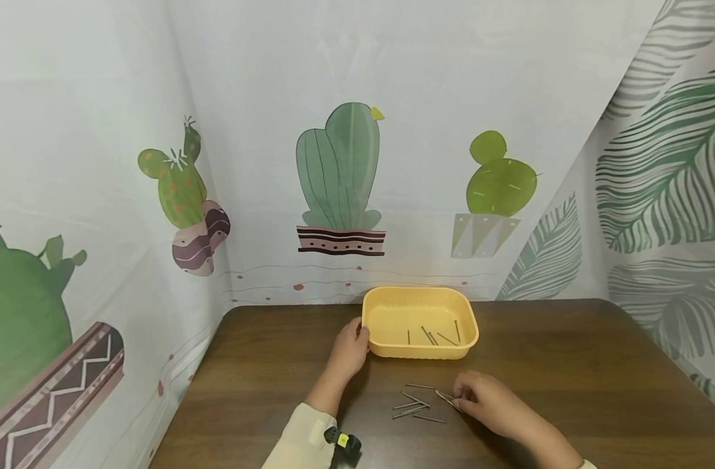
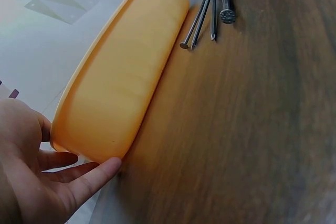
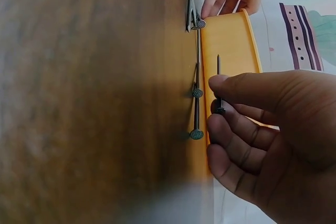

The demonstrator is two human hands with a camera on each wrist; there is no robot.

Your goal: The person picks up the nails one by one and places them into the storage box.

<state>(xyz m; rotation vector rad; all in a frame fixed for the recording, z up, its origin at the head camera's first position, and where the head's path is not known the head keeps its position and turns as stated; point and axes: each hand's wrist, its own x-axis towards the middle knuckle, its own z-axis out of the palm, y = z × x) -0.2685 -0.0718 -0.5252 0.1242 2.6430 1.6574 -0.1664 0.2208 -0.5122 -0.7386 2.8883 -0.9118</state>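
A yellow plastic basket (image 1: 416, 352) stands at the back of the table, with several nails (image 1: 430, 336) lying in it. My left hand (image 1: 350, 348) holds its left end near the front corner; in the left wrist view, the fingers (image 2: 86, 184) touch the basket's outer wall. Just in front of the basket, my right hand (image 1: 489, 400) is low over the table. Between thumb and fingertips it pinches a nail (image 3: 219, 66), point outward and head by the fingers. To its left, several loose steel nails (image 1: 413, 407) lie in a scattered group, some crossing each other.
The brown wooden table (image 1: 264, 384) reaches back to a white cloth (image 1: 258, 163) printed with cacti and leaves. A black strap device (image 1: 344, 441) sits on the left sleeve.
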